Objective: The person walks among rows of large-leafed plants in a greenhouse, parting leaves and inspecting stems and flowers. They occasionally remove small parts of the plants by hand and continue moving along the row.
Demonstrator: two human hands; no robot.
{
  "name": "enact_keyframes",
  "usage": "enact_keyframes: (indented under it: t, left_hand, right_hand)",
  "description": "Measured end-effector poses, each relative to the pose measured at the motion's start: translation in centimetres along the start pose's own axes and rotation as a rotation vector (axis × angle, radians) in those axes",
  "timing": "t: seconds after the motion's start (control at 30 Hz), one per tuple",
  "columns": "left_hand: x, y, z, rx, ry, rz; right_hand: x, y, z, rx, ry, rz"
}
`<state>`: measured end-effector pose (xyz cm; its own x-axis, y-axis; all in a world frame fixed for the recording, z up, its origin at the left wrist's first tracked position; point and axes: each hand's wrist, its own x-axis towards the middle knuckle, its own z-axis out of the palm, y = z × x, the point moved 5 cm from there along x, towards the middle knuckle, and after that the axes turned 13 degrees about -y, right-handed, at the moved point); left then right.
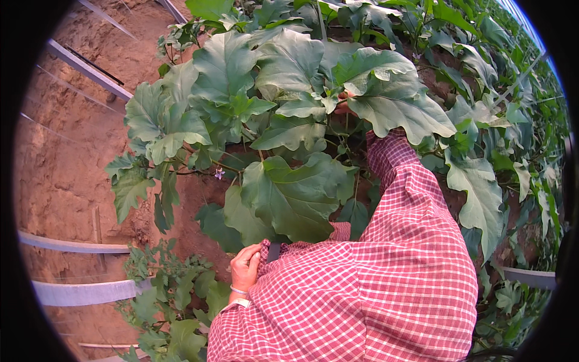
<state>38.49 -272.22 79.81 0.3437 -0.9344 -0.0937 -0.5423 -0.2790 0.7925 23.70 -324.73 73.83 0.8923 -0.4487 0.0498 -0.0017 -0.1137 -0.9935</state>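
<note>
A leafy eggplant plant (289, 131) with broad lobed leaves fills the space before me. My right hand (344, 103) reaches into its upper part, close to the stem tip. Leaves cover most of that hand, so what its fingers do is hidden. A wide leaf (402, 106) hangs over the right wrist. At my body, my left hand (244, 268) is curled on the edge of my red checked shirt (362, 289), beside a dark strap (273, 251). Below the leaves on the left side shows a small purple flower (219, 173).
Bare brown soil or an earthen wall (68, 181) lies to the left, crossed by pale curved bars (86, 292) and a straight grey bar (90, 70). More plants (511, 113) crowd the right side. Lower foliage (181, 298) grows near my left elbow.
</note>
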Motion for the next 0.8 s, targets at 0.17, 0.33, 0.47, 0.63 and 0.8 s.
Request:
enact_keyframes:
  t: [0.17,0.33,0.47,0.63,0.8]
  left_hand:
    - [0.0,-0.4,0.0,-0.011,-0.012,-0.002]
    - [0.1,-0.1,-0.1,0.01,-0.012,0.002]
    - [-0.1,-0.1,-0.3,0.018,0.008,-0.013]
    - [-0.1,-0.4,-0.4,0.003,0.021,-0.013]
    - [0.2,-0.6,-0.1,-0.002,0.01,-0.008]
  right_hand:
    - [2.0,0.9,1.1,-0.153,0.097,-0.05]
    - [3.3,2.2,1.8,-0.385,0.232,-0.073]
    - [3.2,1.7,2.4,-0.478,0.249,-0.254]
    - [2.9,3.0,2.3,-0.086,0.126,-0.022]
    - [3.2,2.6,2.7,-0.054,0.121,0.026]
